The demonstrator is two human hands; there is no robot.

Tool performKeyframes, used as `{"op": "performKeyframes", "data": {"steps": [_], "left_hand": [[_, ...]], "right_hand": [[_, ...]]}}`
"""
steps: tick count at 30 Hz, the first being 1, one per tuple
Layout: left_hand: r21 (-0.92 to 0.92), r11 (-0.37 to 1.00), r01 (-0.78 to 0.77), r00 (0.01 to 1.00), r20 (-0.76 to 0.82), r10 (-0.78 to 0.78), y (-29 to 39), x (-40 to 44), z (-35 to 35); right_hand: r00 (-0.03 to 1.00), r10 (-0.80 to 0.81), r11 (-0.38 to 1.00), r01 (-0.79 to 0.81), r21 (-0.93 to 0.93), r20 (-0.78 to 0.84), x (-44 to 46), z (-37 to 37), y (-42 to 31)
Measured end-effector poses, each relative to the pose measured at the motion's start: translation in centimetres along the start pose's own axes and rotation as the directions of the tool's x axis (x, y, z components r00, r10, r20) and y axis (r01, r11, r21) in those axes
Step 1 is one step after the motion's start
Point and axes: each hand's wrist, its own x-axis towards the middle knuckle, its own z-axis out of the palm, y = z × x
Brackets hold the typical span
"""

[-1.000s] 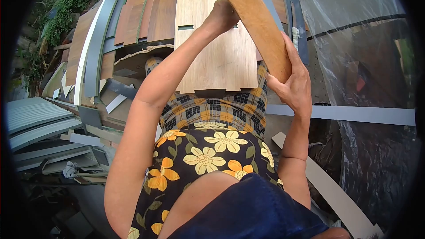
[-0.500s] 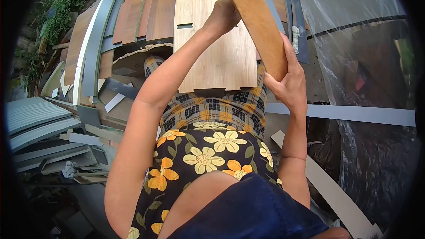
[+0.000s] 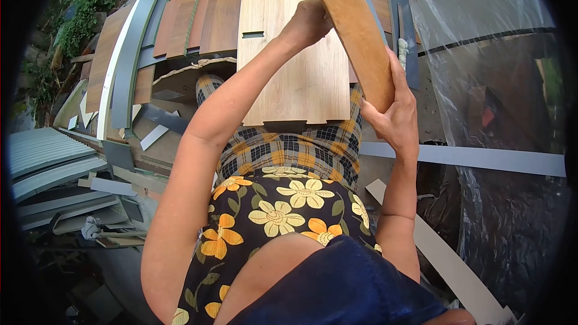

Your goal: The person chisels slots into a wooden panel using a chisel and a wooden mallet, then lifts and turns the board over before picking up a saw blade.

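Note:
A long orange-brown wooden plank (image 3: pixel 355 30) rises tilted in front of me, its top end cut off by the frame's upper edge. My right hand (image 3: pixel 394 99) grips its lower end, thumb on the near side and fingers along the right edge. At the plank's left edge, my left hand (image 3: pixel 310 21) is closed, its fingertips partly hidden by the wood. Below both hands lies a pale wood-grain board (image 3: pixel 295 78) with dark slots along its left side and a notched front edge, over my checked trousers.
Brown wood panels (image 3: pixel 221 21) and long grey strips (image 3: pixel 141 48) lie at the far left. A grey strip (image 3: pixel 494 157) extends to the right beside clear plastic sheeting (image 3: pixel 512 84). Corrugated sheets (image 3: pixel 51 153) and offcuts are piled at left; a beige strip (image 3: pixel 445 253) lies lower right.
The plank and both hands have shifted slightly to the right. My grip looks the same, and the pale board stays where it was.

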Motion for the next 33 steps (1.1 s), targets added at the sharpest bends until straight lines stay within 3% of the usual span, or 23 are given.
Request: {"op": "performKeyframes", "data": {"steps": [4,7,10,13,16,19,22,30,33], "left_hand": [[-0.086,0.993,-0.085,0.996,-0.008,0.085,-1.1,0.5,-0.1],[0.081,0.996,0.040,0.997,0.057,-0.045,0.2,0.6,-0.9],[0.091,0.995,-0.029,0.999,0.023,0.027,-0.3,0.3,-0.5],[0.103,0.994,0.038,0.998,0.044,-0.043,0.2,0.1,-0.5],[0.043,0.999,-0.008,0.999,0.051,0.005,0.2,0.0,-0.8],[0.007,0.988,0.153,0.982,0.114,-0.153,0.9,0.3,-1.9],[0.036,0.999,-0.022,1.000,-0.008,0.023,0.1,0.5,-1.5],[0.035,0.996,0.078,0.986,0.143,-0.083,-0.2,0.2,-1.5],[0.012,0.999,0.031,0.998,0.050,-0.032,-0.1,0.4,-2.4]], "right_hand": [[0.998,-0.068,0.997,0.068,-0.031,0.009,-0.3,-0.8,0.3],[0.994,-0.101,0.995,0.101,-0.027,-0.031,-0.2,-0.7,0.2],[0.995,-0.093,0.996,0.093,-0.007,-0.037,0.0,-0.4,0.1],[1.000,0.006,1.000,-0.006,0.006,0.003,0.1,0.2,0.5],[0.999,-0.050,0.999,0.050,0.016,-0.005,-0.2,0.0,0.7],[0.996,-0.085,0.996,0.085,0.003,-0.009,-0.3,-0.6,0.6],[0.998,-0.051,0.998,0.053,0.042,-0.028,-0.2,-0.8,0.4],[1.000,-0.011,0.998,0.010,0.060,0.020,-0.2,-0.1,0.6],[0.999,-0.038,0.995,0.038,0.091,-0.002,-0.4,-0.2,0.3]]}}
